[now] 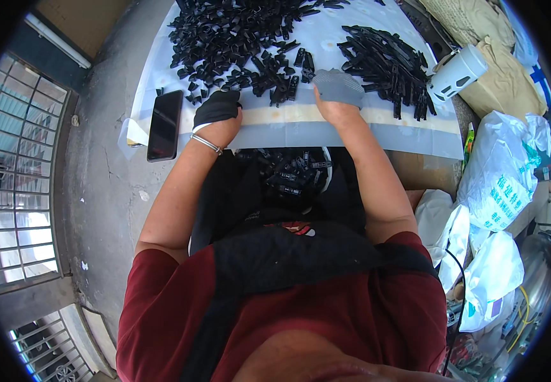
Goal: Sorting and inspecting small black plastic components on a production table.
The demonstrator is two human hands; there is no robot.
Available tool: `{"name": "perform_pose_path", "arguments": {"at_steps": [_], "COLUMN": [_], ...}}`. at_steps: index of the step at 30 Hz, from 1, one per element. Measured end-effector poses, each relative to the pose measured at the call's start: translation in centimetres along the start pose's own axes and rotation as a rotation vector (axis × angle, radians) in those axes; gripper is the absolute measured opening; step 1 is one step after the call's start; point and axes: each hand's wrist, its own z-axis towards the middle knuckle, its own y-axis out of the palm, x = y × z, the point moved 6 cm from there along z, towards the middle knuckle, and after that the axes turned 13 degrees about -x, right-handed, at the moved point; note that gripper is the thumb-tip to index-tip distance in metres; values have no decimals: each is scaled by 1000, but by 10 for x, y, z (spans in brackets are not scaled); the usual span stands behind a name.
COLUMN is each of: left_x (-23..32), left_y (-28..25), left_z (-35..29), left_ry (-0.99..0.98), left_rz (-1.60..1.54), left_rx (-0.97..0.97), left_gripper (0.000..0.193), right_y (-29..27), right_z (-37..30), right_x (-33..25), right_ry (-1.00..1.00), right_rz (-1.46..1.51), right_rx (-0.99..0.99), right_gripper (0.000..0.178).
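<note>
My left hand (219, 116), in a black fingerless covering with a metal bangle at its wrist, rests at the table's near edge beside a big heap of small black plastic pieces (224, 38). Its fingers look curled in, and what they hold is hidden. My right hand (338, 95), in a grey mesh covering, is palm down with its fingers bent under. Several loose black clips (304, 63) lie just left of its thumb. Right of it spreads a pile of long, slim black pieces (387, 67). In my lap, a container holds more black clips (294, 172).
White sheeting (269, 135) covers the table. A black phone (164, 125) lies at its left edge. On the right stand a pale cylindrical container (459, 73), a green-and-yellow tube (468, 141) and full white plastic bags (498, 172). A black cable (461, 274) hangs by my right side.
</note>
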Motion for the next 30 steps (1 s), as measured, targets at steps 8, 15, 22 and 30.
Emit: {"name": "perform_pose_path", "arguments": {"at_steps": [8, 15, 22, 30], "left_x": [8, 39, 51, 36], "left_y": [-10, 46, 15, 23], "left_z": [-17, -61, -66, -61], "left_ry": [-166, -209, -246, -185], "left_rz": [-371, -1550, -1639, -1333], "left_rx": [-159, -302, -252, -280], "left_gripper": [24, 37, 50, 46], "right_y": [-12, -35, -36, -43], "right_z": [-61, -80, -83, -88], "right_x": [-52, -99, -86, -79], "right_ry": [-274, -324, -338, -375], "right_rz": [419, 329, 514, 685], "right_rx": [115, 61, 117, 53], "right_gripper": [20, 22, 24, 22]}}
